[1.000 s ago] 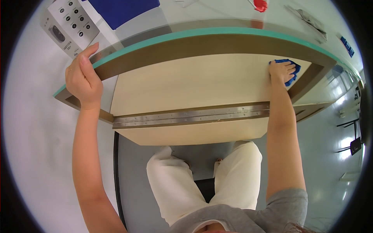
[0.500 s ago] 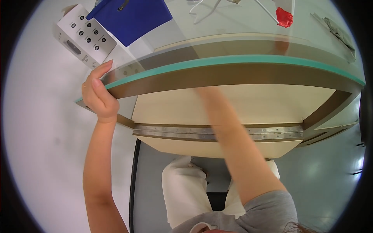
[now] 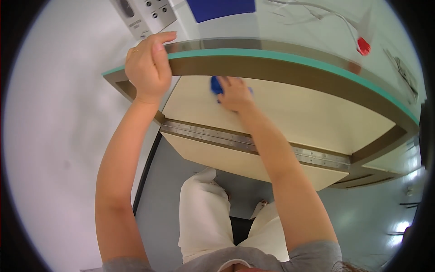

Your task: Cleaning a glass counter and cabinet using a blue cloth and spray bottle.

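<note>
Nearest to the camera are the person's legs in pale trousers (image 3: 204,213), above a grey floor (image 3: 172,181). From there both bare forearms reach up to the table. Under its top sits a cream panel (image 3: 294,113) with a long metal hinge strip (image 3: 253,145) across it. The right hand (image 3: 233,93) lies flat on this panel, fingers together, pressing a blue cloth (image 3: 216,85) against the surface near the left end; the cloth is mostly covered by the fingers. The left hand (image 3: 149,68) is clamped on the green glass edge (image 3: 281,58) of the table, thumb over the top, probably to steady the body during the reach. Further away, on the glass top, lie a grey box with buttons (image 3: 145,16), a dark blue sheet (image 3: 222,8) and a white cable with a red end (image 3: 363,45).
</note>
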Demonstrator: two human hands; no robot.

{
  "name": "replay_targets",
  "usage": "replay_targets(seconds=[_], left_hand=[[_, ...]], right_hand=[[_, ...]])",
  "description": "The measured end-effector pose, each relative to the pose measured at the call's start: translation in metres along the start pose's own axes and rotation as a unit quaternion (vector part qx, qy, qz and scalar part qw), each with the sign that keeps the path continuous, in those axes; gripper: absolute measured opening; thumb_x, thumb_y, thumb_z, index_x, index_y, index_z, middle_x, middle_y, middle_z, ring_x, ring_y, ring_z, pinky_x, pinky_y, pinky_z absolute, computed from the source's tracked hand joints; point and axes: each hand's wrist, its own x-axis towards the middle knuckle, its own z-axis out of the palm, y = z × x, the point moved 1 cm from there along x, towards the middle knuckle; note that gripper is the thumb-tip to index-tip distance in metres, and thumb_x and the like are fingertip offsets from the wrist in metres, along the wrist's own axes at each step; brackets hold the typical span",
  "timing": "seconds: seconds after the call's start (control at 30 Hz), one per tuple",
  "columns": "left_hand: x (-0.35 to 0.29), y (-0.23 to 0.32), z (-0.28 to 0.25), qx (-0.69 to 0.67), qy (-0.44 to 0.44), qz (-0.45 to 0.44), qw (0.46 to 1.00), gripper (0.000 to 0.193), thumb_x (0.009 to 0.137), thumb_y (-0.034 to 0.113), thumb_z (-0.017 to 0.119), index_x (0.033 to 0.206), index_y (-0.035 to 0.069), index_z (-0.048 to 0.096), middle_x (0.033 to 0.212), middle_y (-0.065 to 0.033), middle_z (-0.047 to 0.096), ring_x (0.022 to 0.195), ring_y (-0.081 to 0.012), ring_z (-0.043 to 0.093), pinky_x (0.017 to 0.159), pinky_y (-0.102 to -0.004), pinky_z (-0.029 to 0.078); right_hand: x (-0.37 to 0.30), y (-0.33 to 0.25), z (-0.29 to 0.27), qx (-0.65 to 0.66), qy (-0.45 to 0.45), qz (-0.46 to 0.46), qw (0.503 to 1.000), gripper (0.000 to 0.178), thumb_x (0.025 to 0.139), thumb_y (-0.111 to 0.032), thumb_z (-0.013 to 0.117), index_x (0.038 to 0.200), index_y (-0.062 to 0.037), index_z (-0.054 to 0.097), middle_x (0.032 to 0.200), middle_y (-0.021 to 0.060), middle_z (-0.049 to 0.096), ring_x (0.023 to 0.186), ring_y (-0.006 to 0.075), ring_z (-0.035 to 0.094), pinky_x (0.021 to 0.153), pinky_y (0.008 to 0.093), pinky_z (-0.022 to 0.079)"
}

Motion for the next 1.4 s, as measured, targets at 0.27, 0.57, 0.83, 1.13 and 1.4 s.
replay_targets(seconds=[0.27,0.57,0.83,1.13,1.4], left_hand=[[0.002,-0.009,0.018,-0.036,0.105,0.059,0.992,0.021,0.09,0.013,0.046,0.077,0.012,0.063,0.075,0.0015,0.067,0.061,-0.0157,0.058,0.056,-0.0297,0.034],[-0.004,-0.003,0.017,-0.068,0.127,0.056,0.988,0.028,0.088,0.016,0.042,0.082,0.005,0.066,0.082,-0.005,0.07,0.066,-0.0158,0.063,0.057,-0.0286,0.032],[-0.007,-0.001,0.016,-0.053,0.154,0.024,0.986,0.027,0.086,0.018,0.043,0.078,0.006,0.066,0.083,-0.0037,0.07,0.067,-0.014,0.064,0.056,-0.0273,0.03],[0.005,0.002,0.019,-0.088,0.192,0.014,0.977,0.009,0.076,0.01,0.054,0.07,0.011,0.059,0.074,0.0017,0.065,0.061,-0.0138,0.057,0.054,-0.0283,0.03],[-0.008,0.002,0.009,-0.064,0.164,-0.035,0.984,0.013,0.076,0.016,0.056,0.064,0.013,0.055,0.061,0.0015,0.055,0.056,-0.0188,0.051,0.055,-0.0316,0.034]], right_hand=[[0.11,0.056,0.004,0.005,-0.175,0.112,0.978,0.061,0.087,-0.038,0.053,0.139,-0.0097,0.041,0.142,0.0113,0.043,0.132,0.03,0.037,0.108,0.0426,0.031],[0.155,0.109,0.086,-0.136,-0.018,0.121,0.983,0.052,0.089,-0.034,0.054,0.133,-0.0063,0.049,0.136,0.018,0.049,0.129,0.0319,0.043,0.104,0.0401,0.038],[0.152,0.073,0.115,-0.019,-0.068,0.091,0.993,0.053,0.088,-0.035,0.055,0.133,-0.0089,0.048,0.137,0.015,0.048,0.13,0.0305,0.041,0.105,0.0411,0.035],[0.129,-0.068,0.11,0.024,-0.189,0.014,0.982,0.053,0.087,-0.036,0.055,0.134,-0.0118,0.047,0.138,0.0116,0.046,0.131,0.0289,0.039,0.107,0.0423,0.032],[0.056,-0.127,0.058,0.164,-0.274,-0.071,0.945,0.051,0.086,-0.027,0.057,0.133,-0.0112,0.048,0.135,0.0133,0.049,0.128,0.0287,0.042,0.106,0.0413,0.034]])
